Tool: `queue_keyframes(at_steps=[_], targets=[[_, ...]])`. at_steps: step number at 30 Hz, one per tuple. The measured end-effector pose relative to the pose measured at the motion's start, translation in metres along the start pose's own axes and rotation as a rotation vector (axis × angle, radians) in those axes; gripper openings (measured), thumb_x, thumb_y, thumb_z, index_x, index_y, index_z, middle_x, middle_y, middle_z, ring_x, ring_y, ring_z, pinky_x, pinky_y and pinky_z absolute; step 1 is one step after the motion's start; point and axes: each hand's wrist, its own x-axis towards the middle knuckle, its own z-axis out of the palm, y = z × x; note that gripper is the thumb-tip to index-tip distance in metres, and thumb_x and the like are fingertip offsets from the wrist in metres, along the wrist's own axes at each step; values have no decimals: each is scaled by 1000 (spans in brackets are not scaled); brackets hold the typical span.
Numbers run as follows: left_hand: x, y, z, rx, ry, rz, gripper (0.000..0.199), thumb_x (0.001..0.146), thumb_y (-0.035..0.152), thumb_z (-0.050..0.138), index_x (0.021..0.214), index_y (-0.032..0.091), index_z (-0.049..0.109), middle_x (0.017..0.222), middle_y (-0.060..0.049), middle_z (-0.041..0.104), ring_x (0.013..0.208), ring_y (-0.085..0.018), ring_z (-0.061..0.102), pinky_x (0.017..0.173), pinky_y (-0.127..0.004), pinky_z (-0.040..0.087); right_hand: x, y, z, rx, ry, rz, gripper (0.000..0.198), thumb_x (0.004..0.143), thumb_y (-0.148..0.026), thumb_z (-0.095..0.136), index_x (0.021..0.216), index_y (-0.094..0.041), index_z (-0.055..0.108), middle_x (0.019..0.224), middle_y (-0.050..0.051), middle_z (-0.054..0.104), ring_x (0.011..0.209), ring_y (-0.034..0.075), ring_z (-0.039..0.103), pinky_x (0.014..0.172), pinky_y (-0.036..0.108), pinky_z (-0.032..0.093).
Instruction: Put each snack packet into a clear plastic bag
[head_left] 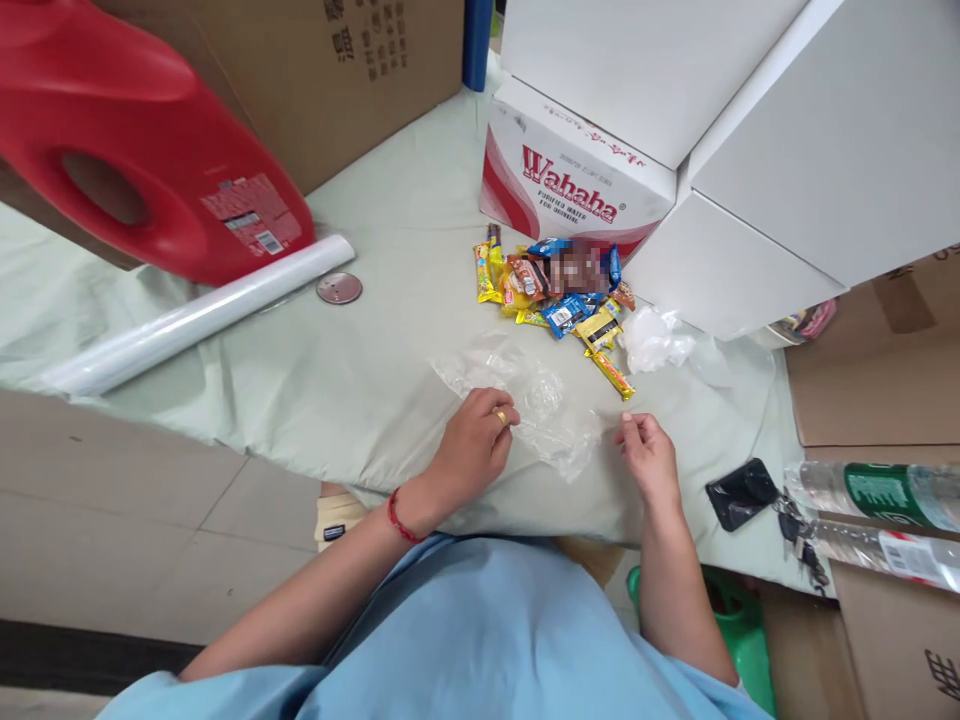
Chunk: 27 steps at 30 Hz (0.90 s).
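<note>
A crumpled clear plastic bag (551, 395) lies spread on the cloth between my two hands. My left hand (480, 437), with a ring and a red bracelet, is closed with its fingers curled on the bag's near left part. At the right end of the bag, my right hand (649, 455) is closed in a pinch; the thin film seems to reach its fingertips. Just beyond the bag sits a pile of small wrapped snacks (570, 315) in blue, yellow and brown. One yellow snack stick (613, 375) points toward my right hand. White crumpled plastic (656, 340) lies beside the pile.
A Wahaha water carton (570, 180) stands behind the snacks, near white boxes (817, 150). At left are a red jug (187, 130), a film roll (210, 315) and a round disc (339, 288). A black phone-like object (742, 494), keys (801, 535) and bottles (885, 492) lie right.
</note>
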Motion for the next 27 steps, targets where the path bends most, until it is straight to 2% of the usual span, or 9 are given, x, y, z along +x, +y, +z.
queue_keyframes(at_steps=[5,9,12,15,18,21,24,27], targets=[[2,-30,22,103,-92,-82,20,86,11,54,87,21,72,104,-11,69,100,-28,59,92,-48,53,-10,-5,14,226,-116,103,60,80,-83,67,82,-23,62,71,3,72,50,14,46,47,27,39],[1,-33,16,57,-113,-120,16,87,16,58,88,21,73,111,-12,69,107,-30,60,98,-50,52,-8,-15,27,366,-66,85,54,73,-73,79,84,-21,65,70,0,65,57,13,46,53,26,40],[5,-31,9,-33,-117,-183,15,86,19,60,91,23,74,111,-10,70,109,-28,63,102,-49,52,-10,-23,31,387,-11,12,41,78,-60,80,84,-22,66,67,-4,57,59,13,45,57,27,40],[11,-29,6,-144,-81,-264,12,89,29,63,88,24,73,116,-9,71,112,-27,66,106,-46,51,-23,-31,27,341,-22,-166,29,88,-51,75,82,-23,66,75,0,60,65,15,51,63,29,45],[18,-23,6,-243,-30,-362,28,94,47,63,81,25,74,121,-9,74,117,-29,65,110,-45,49,-41,-41,20,221,-192,-393,22,95,-42,69,82,-25,68,99,7,73,65,15,56,63,31,50],[26,-14,6,-372,-4,-416,41,97,58,59,79,26,78,121,-9,77,125,-30,62,118,-44,43,-58,-51,23,102,-380,-590,17,99,-32,63,86,-26,70,127,11,75,61,14,60,60,32,54],[34,-6,5,-484,-22,-445,39,95,57,63,77,27,78,121,-8,78,130,-31,61,122,-43,39,-68,-56,37,36,-485,-799,19,100,-22,57,86,-25,69,142,13,70,81,18,74,74,34,60],[35,-4,4,-560,-36,-541,26,87,49,74,75,25,75,132,-8,76,134,-33,60,122,-46,38,-71,-56,51,-34,-497,-913,19,100,-17,54,88,-23,68,144,15,69,92,20,77,77,33,61]])
